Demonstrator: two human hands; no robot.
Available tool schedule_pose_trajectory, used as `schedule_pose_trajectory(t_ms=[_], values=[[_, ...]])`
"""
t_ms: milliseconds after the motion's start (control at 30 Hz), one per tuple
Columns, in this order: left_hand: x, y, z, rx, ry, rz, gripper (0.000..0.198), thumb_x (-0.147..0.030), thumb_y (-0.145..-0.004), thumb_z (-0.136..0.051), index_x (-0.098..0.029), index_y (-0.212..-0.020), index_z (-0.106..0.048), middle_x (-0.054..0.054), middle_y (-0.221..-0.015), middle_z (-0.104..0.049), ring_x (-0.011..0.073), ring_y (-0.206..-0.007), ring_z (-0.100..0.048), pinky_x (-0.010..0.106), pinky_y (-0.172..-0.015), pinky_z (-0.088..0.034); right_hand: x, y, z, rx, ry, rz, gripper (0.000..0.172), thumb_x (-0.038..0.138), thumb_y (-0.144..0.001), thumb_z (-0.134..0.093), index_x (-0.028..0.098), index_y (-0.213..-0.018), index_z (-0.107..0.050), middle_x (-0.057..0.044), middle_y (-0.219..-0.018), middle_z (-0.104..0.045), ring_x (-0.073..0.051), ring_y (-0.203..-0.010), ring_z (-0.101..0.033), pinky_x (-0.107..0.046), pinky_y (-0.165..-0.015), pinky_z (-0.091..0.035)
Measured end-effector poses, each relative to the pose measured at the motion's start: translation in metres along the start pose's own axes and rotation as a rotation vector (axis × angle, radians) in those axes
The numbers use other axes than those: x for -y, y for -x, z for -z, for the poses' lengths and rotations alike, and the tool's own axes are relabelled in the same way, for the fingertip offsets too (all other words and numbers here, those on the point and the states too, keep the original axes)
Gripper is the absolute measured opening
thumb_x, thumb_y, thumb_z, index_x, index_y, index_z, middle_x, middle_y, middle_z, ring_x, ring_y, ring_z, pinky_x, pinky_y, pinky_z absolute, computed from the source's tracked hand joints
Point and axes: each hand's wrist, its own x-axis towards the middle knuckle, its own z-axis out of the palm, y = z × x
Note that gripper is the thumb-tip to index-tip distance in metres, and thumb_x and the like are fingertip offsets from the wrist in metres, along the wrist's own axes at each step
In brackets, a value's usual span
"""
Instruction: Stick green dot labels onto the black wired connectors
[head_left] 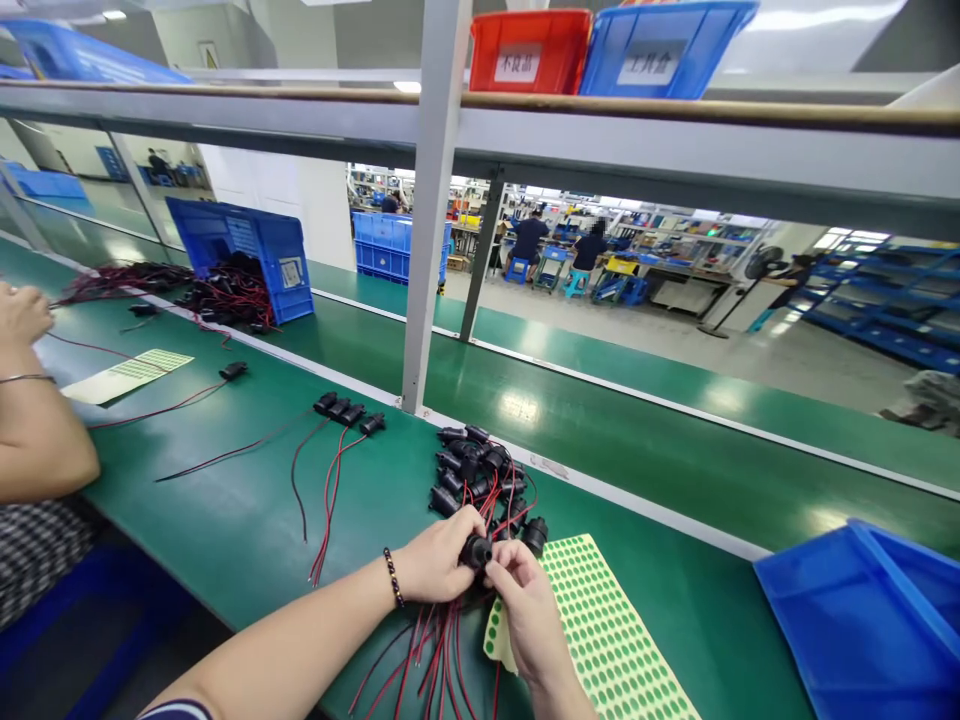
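My left hand [442, 555], with a beaded bracelet at its wrist, is closed around a black cylindrical connector [477, 551]. My right hand [525, 595] has its thumb and forefinger pinched together at the connector's side; anything between those fingertips is too small to make out. Just beyond my hands lies a pile of similar black connectors [469, 460] with red and black wires. More of these wires [442, 660] trail toward the table's near edge below my hands. A pale yellow sheet of round green stickers [607, 630] lies partly under my right hand.
Several wired connectors [351, 412] lie to the left. Farther left, a co-worker's arm [37, 410] rests by another sticker sheet [139, 375]. A tipped blue crate [251, 255] spills connectors. A blue bin [862, 620] stands right; a white post [431, 220] rises ahead.
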Motion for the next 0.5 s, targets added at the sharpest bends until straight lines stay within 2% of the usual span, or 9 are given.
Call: schedule_pose_trajectory(t_ms=[133,267,333,400,433,500], values=[[0.013,-0.006,0.029,-0.172,-0.067,0.17,0.03,-0.014,-0.071,-0.051,-0.02,-0.1,-0.047,0.005,-0.098,-0.055,0.0183,-0.089,-0.052,0.03,-0.08,-0.042,0.005,0.0,0.003,-0.106,0.062,0.097,0.023,0.029,-0.072,-0.061,0.02,-0.065,-0.041,0.001,-0.07,-0.045,-0.013,-0.063,-0.041,-0.026,-0.059,-0.035],[0.051,-0.014,0.063,-0.26,-0.445,0.366,0.03,-0.02,-0.073,-0.052,-0.019,-0.103,-0.054,0.007,-0.098,-0.06,0.0232,-0.095,-0.052,0.037,-0.086,-0.04,0.007,0.001,0.005,-0.135,0.082,0.129,0.024,0.031,-0.072,-0.061,0.021,-0.063,-0.041,0.0,-0.068,-0.045,-0.014,-0.062,-0.041,-0.027,-0.059,-0.035],[0.074,-0.017,0.072,-0.286,-0.614,0.44,0.029,-0.022,-0.073,-0.053,-0.016,-0.101,-0.057,0.011,-0.103,-0.06,0.0282,-0.106,-0.047,0.046,-0.095,-0.031,0.007,0.002,0.005,-0.122,0.091,0.135,0.024,0.032,-0.072,-0.061,0.02,-0.064,-0.042,0.0,-0.068,-0.045,-0.014,-0.062,-0.04,-0.026,-0.058,-0.035],[0.094,-0.018,0.076,-0.295,-0.706,0.49,0.035,-0.024,-0.073,-0.052,-0.014,-0.107,-0.056,0.014,-0.12,-0.051,0.033,-0.121,-0.033,0.053,-0.102,-0.015,0.006,0.002,0.004,-0.108,0.102,0.149,0.024,0.033,-0.071,-0.062,0.02,-0.064,-0.043,0.0,-0.068,-0.046,-0.014,-0.062,-0.041,-0.026,-0.058,-0.035],[0.104,-0.018,0.077,-0.29,-0.74,0.512,0.041,-0.025,-0.074,-0.051,-0.014,-0.114,-0.053,0.014,-0.129,-0.044,0.0341,-0.126,-0.025,0.055,-0.103,-0.008,0.006,0.003,0.004,-0.105,0.11,0.159,0.024,0.033,-0.071,-0.062,0.02,-0.064,-0.043,0.0,-0.068,-0.046,-0.014,-0.062,-0.041,-0.026,-0.058,-0.035],[0.12,-0.018,0.078,-0.266,-0.816,0.563,0.053,-0.028,-0.079,-0.045,-0.013,-0.129,-0.039,0.011,-0.14,-0.032,0.0333,-0.131,-0.014,0.057,-0.104,-0.003,0.006,0.003,0.003,-0.107,0.127,0.172,0.024,0.034,-0.071,-0.061,0.02,-0.063,-0.044,0.0,-0.067,-0.046,-0.013,-0.062,-0.04,-0.026,-0.058,-0.035]])
